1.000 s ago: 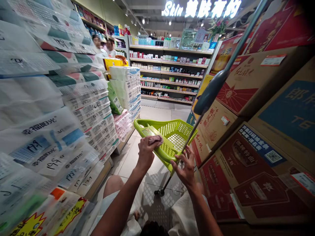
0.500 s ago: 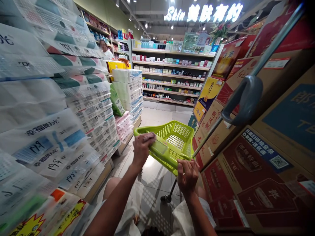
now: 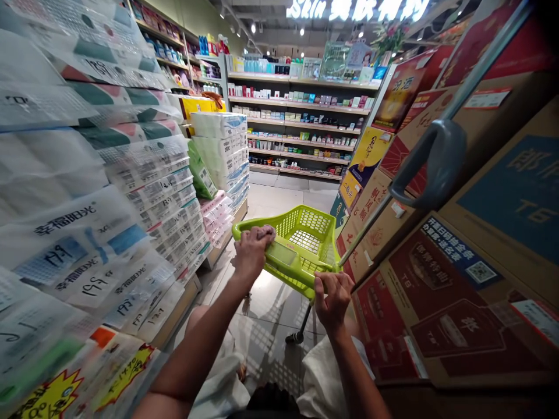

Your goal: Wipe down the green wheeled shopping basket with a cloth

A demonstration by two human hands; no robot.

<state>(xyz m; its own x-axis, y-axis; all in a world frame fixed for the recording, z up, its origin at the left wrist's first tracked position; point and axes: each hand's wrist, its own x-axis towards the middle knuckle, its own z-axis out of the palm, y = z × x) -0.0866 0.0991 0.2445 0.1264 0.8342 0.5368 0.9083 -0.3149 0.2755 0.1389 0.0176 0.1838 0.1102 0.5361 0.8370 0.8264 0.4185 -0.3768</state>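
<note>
A green plastic shopping cart (image 3: 283, 257) with a latticed basket stands in front of me; nothing shows in the visible part of its basket. My left hand (image 3: 252, 250) is closed over the left end of its handle bar. At the right end, my right hand (image 3: 332, 299) has its fingers wrapped over the same bar. A thin metal pole (image 3: 369, 231) with a grey loop handle (image 3: 455, 154) rises from beside my right hand and slants up to the right. Its lower end is hidden around the cart's right side.
Stacked tissue packs (image 3: 152, 192) with handwritten prices line the left. Cardboard boxes (image 3: 458, 279) are piled close on the right. Tiled floor (image 3: 279, 195) runs between them toward shelves (image 3: 301, 105) of small cosmetics packages. White toilet-roll packs (image 3: 220, 145) stand farther along the left.
The view has tilted down slightly and the shelves look a little nearer. Both hands keep their hold on the cart's bar. The person at the far left is out of sight now.
</note>
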